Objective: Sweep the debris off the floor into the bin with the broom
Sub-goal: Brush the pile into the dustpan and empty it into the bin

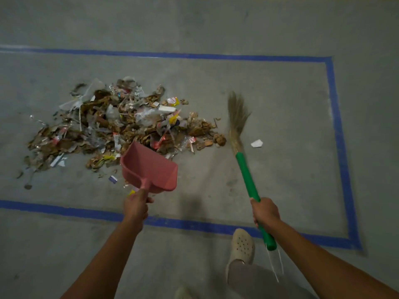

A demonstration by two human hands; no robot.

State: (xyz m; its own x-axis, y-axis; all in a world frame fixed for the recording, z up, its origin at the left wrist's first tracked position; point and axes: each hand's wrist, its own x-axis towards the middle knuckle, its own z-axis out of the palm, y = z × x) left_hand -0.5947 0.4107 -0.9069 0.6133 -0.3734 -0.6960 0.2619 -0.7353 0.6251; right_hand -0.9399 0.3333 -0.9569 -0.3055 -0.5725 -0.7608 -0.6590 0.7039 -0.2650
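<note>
Debris (121, 126): heaped on the floor (280, 93) inside the tape (339, 134), left of centre; leaves, wrappers and paper.
Scrap (256, 143): one white piece lies apart from the heap, just right of the broom.
Left hand (137, 203): grip curled round the handle of the dustpan (149, 167); the pan's mouth faces the near edge of the heap, probably to catch what is pushed in.
Right hand (265, 210): grip wrapped round the green shaft of the broom (247, 180), toward its lower end.
Bristles (237, 117): just beside the heap's right end, placed, I judge, to sweep left toward the pan.
Progress: heap gathered, pan looks empty; loading not yet begun.
Hard to tell: bristles are blurred, so floor contact is unclear; likewise whether the pan's lip touches down.
Hidden: the pan covers part of the heap's near edge; most left fingers sit under the handle.
Bin: not in view.
</note>
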